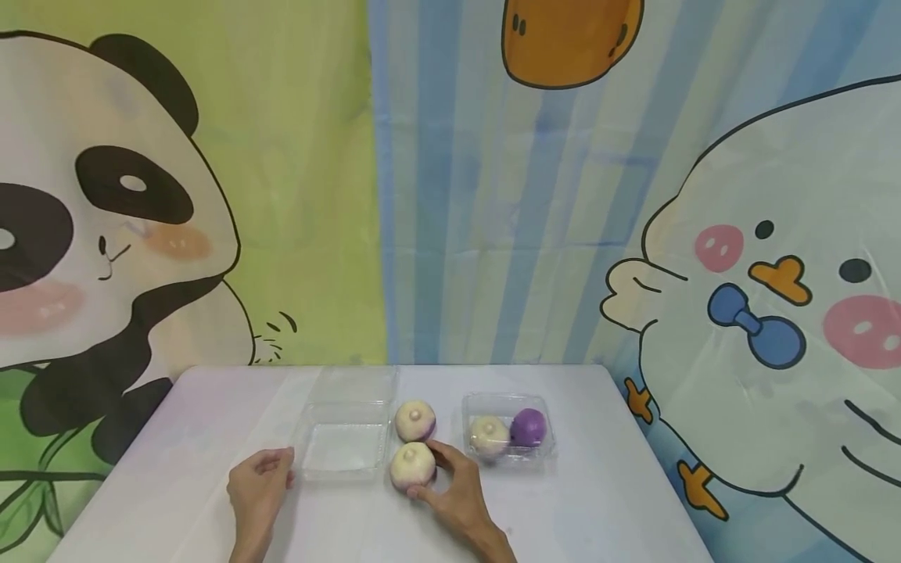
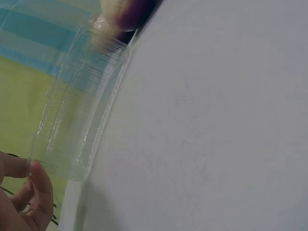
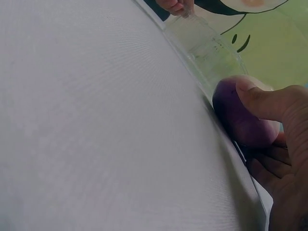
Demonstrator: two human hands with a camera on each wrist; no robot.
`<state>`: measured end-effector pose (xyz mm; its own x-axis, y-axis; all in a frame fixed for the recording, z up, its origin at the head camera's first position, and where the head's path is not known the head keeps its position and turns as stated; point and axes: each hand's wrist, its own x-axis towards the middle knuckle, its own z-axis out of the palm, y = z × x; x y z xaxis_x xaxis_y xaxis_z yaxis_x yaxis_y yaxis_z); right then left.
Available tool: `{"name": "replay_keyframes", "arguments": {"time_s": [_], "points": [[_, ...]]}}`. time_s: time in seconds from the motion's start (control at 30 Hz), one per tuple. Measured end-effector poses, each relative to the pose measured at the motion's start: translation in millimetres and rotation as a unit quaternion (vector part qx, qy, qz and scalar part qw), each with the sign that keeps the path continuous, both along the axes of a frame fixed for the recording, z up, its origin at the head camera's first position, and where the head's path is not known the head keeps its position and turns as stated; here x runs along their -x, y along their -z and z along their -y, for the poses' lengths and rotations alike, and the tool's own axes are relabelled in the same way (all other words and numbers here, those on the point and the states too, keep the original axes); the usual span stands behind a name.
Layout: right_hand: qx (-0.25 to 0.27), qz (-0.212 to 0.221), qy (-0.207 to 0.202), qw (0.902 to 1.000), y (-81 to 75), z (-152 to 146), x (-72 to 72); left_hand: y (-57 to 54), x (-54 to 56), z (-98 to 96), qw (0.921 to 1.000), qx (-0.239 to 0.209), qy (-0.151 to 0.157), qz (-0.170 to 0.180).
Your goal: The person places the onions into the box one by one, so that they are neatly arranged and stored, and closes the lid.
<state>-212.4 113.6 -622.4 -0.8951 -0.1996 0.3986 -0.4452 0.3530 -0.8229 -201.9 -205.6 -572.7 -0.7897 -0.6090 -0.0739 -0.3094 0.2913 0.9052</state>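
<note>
A white and purple turnip (image 1: 411, 467) is in the grip of my right hand (image 1: 459, 494), thumb on the near side and fingers on the far side. In the right wrist view its purple underside (image 3: 231, 113) faces the camera, close over the table. Directly behind it sits a second turnip (image 1: 414, 420). To the left stands a clear plastic clamshell box (image 1: 345, 474), its lid (image 1: 355, 381) folded back and nothing inside. My left hand (image 1: 259, 486) pinches the box's left rim between thumb and finger, as the left wrist view shows.
A closed clear box (image 1: 508, 403) to the right holds a whitish turnip (image 1: 489, 436) and a purple round one (image 1: 528, 428). All stands on a white table (image 1: 598, 500). Behind the table hangs a cartoon-printed curtain (image 1: 464, 234).
</note>
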Motion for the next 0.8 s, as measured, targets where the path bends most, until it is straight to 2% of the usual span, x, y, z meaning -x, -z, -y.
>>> {"name": "replay_keyframes", "arguments": {"time_s": [0.2,0.57,0.8], "points": [[0.012,0.018,0.003,0.9998,-2.2,0.0,1.7,-5.1,1.0,-2.5,1.0,0.004,-0.003,-0.006],[0.007,0.021,0.01,0.9997,-3.7,-0.4,-2.4,-0.6,0.7,-2.5,0.9999,-0.005,-0.009,0.004],[0.011,0.023,0.006,0.9997,-3.9,-0.2,-1.5,-0.8,-0.5,-2.2,1.0,-0.005,-0.004,-0.006]]}}
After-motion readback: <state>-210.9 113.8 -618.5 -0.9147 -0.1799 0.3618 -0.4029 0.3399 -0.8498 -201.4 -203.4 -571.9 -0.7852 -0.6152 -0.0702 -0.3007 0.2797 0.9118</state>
